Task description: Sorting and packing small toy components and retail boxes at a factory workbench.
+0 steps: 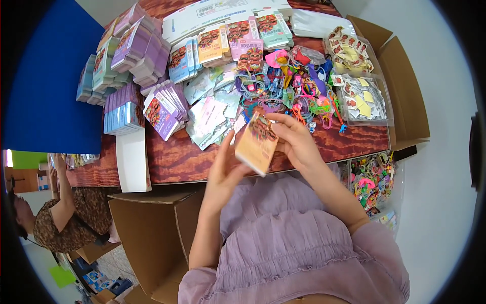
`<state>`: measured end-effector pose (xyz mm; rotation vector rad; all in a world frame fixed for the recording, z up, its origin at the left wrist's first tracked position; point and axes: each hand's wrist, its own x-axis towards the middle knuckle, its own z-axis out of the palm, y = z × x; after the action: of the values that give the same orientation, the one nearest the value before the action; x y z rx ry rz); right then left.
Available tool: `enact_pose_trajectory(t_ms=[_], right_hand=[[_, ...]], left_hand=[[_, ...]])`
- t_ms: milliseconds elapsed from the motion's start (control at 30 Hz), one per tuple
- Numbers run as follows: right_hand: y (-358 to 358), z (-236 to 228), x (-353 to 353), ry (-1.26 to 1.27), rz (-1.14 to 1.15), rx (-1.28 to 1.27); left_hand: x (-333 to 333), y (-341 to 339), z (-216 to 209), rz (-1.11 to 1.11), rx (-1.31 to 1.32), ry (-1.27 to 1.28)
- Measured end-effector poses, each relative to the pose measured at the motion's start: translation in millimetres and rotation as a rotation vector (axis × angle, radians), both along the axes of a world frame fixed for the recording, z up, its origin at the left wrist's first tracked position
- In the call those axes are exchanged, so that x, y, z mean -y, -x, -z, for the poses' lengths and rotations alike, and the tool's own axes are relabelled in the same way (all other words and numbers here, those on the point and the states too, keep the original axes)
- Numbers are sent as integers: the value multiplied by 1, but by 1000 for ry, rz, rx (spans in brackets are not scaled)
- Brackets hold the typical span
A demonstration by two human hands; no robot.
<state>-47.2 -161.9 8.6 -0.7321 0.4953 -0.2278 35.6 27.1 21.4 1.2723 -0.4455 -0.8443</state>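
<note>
A small orange-yellow card box with a cartoon picture on its upper part is held tilted above the table's front edge. My right hand is closed on its upper right side, thumb and fingers gripping that edge. Beside the box's lower left edge, my left hand has its fingers stretched and its thumb apart. Whether that thumb touches the box I cannot tell. Behind the box lie a heap of colourful cords and trinkets and loose pale printed cards.
Stacks of purple boxes and blue boxes stand left. More coloured boxes line the back. Clear trays of small packets sit right, beside a cardboard carton. An open carton stands below; a co-worker is far left.
</note>
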Motion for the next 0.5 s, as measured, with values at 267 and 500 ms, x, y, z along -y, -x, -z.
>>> enact_pose_trajectory(t_ms=[267, 500], right_hand=[[-47, 53, -23, 740, -412, -55], [-157, 35, -38, 1873, -60, -291]], left_hand=[[5, -8, 11, -297, 474, -172], [-25, -33, 35, -397, 366, -450]])
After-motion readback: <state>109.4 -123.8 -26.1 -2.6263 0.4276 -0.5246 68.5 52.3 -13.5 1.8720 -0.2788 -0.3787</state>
